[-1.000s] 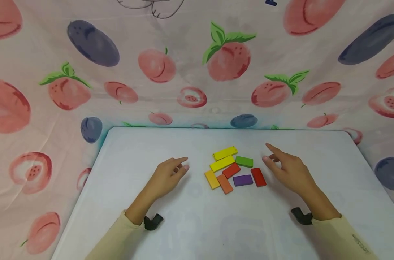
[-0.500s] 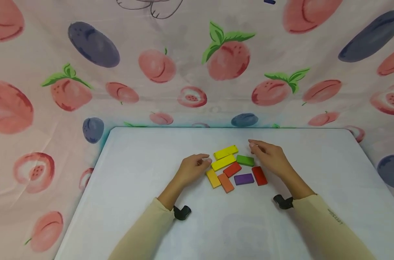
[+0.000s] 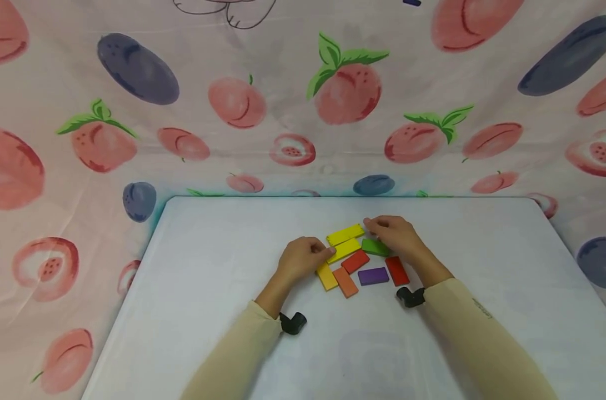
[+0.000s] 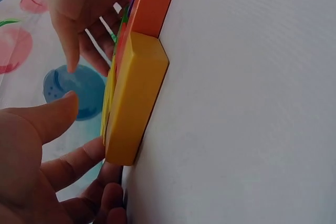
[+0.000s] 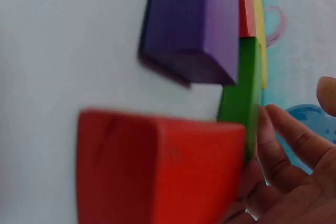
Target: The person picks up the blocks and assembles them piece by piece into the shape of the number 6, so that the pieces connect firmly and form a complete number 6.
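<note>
Two yellow blocks lie side by side, the far yellow block (image 3: 344,234) behind the near yellow block (image 3: 346,249). My left hand (image 3: 301,261) is at their left end, its thumb over the near one's tip. In the left wrist view its thumb stands apart from its fingers, beside an amber block (image 4: 137,98). At the other end is my right hand (image 3: 396,236), thumb tip by the far yellow block's end. It partly covers a green block (image 3: 372,248); in the right wrist view its fingers lie along that block's side, thumb apart.
Nearer me lie a small red block (image 3: 355,261), an orange block (image 3: 345,282), a purple block (image 3: 373,276) and a second red block (image 3: 397,271). All rest on a white table (image 3: 223,289). Behind it hangs a fruit-patterned cloth (image 3: 263,50).
Both hands have come inward from the sides to the two ends of the yellow blocks. The green block has tilted slightly under my right hand; the other blocks keep their arrangement.
</note>
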Demonstrator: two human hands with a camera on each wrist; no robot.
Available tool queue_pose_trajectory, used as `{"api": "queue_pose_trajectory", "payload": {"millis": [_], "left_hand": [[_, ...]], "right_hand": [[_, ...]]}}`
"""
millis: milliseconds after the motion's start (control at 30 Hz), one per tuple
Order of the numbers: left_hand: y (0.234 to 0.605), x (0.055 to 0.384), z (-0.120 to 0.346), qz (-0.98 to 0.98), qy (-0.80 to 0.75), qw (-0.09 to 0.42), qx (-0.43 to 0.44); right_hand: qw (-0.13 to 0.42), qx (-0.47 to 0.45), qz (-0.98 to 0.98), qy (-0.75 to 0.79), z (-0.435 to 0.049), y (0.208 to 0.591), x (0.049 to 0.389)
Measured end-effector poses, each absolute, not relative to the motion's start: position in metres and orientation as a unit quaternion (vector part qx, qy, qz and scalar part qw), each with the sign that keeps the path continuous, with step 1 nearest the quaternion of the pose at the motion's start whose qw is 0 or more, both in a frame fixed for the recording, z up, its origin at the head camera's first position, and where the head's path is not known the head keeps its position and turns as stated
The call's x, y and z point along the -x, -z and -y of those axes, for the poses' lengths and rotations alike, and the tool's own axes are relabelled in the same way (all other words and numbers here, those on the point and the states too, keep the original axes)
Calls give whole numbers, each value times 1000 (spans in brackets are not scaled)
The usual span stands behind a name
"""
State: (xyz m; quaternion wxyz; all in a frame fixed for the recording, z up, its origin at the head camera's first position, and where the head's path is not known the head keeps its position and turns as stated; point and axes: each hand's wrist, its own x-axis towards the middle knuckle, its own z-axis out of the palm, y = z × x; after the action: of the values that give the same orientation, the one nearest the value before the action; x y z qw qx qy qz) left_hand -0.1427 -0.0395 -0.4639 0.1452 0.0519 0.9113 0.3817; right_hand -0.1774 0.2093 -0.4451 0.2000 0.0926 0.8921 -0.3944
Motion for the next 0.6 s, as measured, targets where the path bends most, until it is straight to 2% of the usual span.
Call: {"api": "queue_pose_trajectory", "payload": {"millis": [600], "left_hand": [[459, 143, 34, -928, -338, 156, -4]], "right_hand": [[177, -96, -930, 306, -193, 450, 192]]}}
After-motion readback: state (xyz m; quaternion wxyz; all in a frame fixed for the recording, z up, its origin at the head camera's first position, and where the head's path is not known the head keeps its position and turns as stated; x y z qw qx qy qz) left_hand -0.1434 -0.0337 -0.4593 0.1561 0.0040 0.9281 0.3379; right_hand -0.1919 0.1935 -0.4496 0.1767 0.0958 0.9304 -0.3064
